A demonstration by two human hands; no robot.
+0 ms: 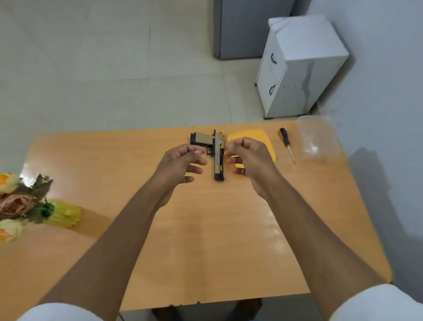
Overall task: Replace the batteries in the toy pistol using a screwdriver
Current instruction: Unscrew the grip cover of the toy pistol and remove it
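Note:
The toy pistol, tan with dark blue ends, lies on the wooden table with its barrel pointing toward me and its grip to the left. My left hand hovers just left of it, fingers curled and apart, holding nothing. On the other side my right hand hovers with thumb and forefinger near each other and nothing visible between them. Neither hand touches the pistol. The screwdriver, black-handled with a thin shaft, lies on the table to the right.
A yellow lid lies behind my right hand. A clear plastic container sits at the table's far right corner. Artificial flowers in a yellow vase lie at the left edge. A white drawer cabinet stands on the floor beyond.

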